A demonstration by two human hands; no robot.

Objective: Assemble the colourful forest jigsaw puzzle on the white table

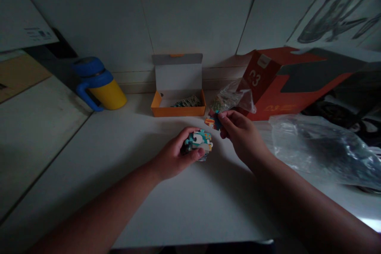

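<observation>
My left hand (181,152) is closed around a stack of jigsaw puzzle pieces (201,139), the top one teal and white with orange marks. Pinched between the thumb and fingers of my right hand (233,127) is a jigsaw puzzle piece (212,121) in orange, white and blue, held just above and to the right of the stack. Behind both hands stands an orange box (178,112) with its lid raised. Several puzzle pieces (189,101) stand on edge inside it, mostly toward its right side.
A clear plastic bag (230,97) with something greenish inside lies behind my right hand, against a large red-orange box (285,95). Farther right is another clear bag (321,151). A blue and yellow mug (104,87) stands at the back left of the white table (119,190).
</observation>
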